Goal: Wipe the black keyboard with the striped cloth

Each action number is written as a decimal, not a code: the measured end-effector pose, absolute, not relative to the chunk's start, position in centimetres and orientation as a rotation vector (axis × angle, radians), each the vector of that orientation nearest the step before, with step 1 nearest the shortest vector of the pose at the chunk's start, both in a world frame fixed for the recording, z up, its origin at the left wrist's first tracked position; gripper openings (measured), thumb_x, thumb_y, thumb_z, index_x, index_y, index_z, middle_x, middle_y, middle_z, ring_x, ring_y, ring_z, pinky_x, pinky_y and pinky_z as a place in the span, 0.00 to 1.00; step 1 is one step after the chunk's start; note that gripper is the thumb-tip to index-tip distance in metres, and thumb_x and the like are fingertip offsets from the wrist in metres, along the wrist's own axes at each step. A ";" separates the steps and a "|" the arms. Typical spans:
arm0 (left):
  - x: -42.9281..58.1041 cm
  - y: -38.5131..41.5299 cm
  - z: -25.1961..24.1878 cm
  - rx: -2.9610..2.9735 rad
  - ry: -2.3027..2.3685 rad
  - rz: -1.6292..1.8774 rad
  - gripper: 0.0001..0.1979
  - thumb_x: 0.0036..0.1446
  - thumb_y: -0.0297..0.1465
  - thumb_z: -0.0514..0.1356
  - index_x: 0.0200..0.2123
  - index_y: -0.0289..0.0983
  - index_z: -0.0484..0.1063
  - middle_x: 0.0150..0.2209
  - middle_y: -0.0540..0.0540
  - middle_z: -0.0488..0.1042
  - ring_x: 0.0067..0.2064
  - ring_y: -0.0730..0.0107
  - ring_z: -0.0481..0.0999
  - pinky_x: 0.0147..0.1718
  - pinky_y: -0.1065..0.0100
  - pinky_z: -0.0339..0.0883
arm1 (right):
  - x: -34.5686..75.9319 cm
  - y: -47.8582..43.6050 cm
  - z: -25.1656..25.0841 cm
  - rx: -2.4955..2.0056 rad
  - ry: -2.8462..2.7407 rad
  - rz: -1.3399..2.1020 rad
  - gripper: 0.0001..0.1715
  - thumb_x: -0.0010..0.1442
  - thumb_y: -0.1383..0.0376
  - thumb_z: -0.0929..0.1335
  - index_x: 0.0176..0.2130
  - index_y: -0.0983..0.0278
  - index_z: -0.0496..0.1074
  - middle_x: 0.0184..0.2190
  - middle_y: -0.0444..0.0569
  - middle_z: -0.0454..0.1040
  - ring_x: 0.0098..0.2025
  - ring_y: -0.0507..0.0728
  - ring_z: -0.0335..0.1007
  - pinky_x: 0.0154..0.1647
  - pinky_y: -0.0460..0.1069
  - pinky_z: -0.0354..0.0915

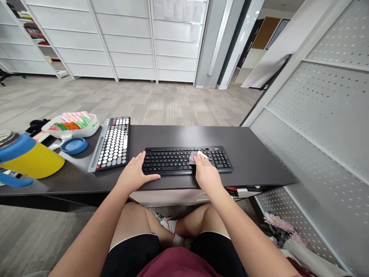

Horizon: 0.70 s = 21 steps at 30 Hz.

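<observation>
Head view: left hand (135, 174) lay flat, fingers spread, bracing black keyboard (186, 159); right hand (205, 172) pinched cloth (196, 156) on its keys.

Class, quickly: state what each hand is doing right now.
Left hand: open, resting flat against the left end of the black keyboard.
Right hand: closed on a small cloth, pressing it onto the keys.

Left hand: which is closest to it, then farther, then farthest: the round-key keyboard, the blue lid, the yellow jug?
From the left hand:
1. Round-key keyboard, just left of it.
2. Blue lid, farther left.
3. Yellow jug, at the desk's left edge.
</observation>
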<state>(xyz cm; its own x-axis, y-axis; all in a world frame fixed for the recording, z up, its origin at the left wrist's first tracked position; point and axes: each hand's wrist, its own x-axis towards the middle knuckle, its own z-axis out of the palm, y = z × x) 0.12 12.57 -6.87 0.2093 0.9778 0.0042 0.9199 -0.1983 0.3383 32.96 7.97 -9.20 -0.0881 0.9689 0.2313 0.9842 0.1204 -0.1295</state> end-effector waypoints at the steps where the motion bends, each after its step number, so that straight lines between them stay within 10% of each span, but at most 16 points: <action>1: 0.1 12.6 -6.9 2.233 1.792 0.322 0.69 0.49 0.70 0.64 0.80 0.32 0.47 0.78 0.32 0.53 0.78 0.35 0.52 0.75 0.46 0.51 | 32.8 7.4 -9.3 -1.901 -2.155 -0.094 0.31 0.68 0.77 0.59 0.67 0.73 0.70 0.70 0.63 0.67 0.72 0.62 0.64 0.75 0.57 0.58; 14: 0.2 12.4 -6.7 2.205 1.792 0.312 0.70 0.48 0.70 0.64 0.80 0.31 0.47 0.78 0.33 0.52 0.78 0.34 0.51 0.74 0.46 0.52 | 31.2 1.2 -11.7 -1.811 -2.062 -0.162 0.33 0.66 0.78 0.61 0.67 0.72 0.71 0.70 0.62 0.67 0.71 0.62 0.66 0.73 0.57 0.63; 21: -0.3 12.4 -7.2 2.199 1.780 0.327 0.67 0.49 0.69 0.64 0.79 0.34 0.50 0.78 0.35 0.53 0.78 0.33 0.50 0.74 0.45 0.53 | 34.9 -0.2 -8.5 -1.649 -1.848 0.463 0.29 0.73 0.64 0.61 0.68 0.55 0.72 0.60 0.48 0.80 0.58 0.58 0.80 0.60 0.53 0.74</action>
<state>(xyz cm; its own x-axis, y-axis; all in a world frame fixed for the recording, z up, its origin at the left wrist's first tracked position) -0.31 12.36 -7.18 0.2099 0.9777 -0.0075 0.9114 -0.1929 0.3636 34.90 -0.20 -8.49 -0.0367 0.9772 0.2090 0.7631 0.1624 -0.6255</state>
